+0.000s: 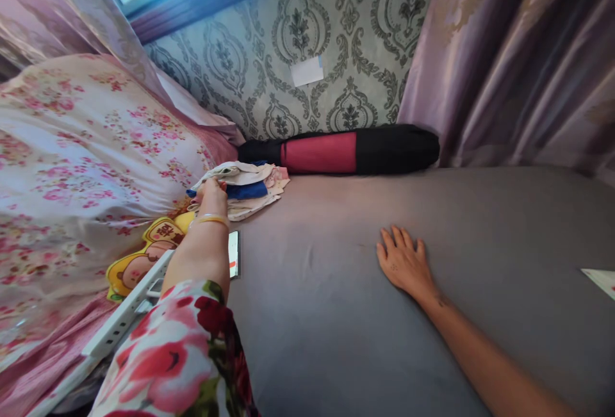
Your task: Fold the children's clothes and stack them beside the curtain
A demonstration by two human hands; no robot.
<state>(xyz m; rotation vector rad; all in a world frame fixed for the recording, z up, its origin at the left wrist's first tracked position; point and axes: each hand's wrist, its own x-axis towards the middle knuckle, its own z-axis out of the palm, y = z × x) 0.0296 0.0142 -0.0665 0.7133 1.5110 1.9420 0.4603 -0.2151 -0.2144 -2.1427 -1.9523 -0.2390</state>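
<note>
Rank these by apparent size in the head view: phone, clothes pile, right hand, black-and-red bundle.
1. Black-and-red bundle
2. Clothes pile
3. Right hand
4. Phone, partly hidden by the left arm

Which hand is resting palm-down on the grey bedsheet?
The right hand, lying with fingers spread; the left hand is instead at the stacked clothes.

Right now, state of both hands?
Left hand: at the clothes pile; grip cannot be told.
Right hand: open, palm down on the gray sheet.
</note>
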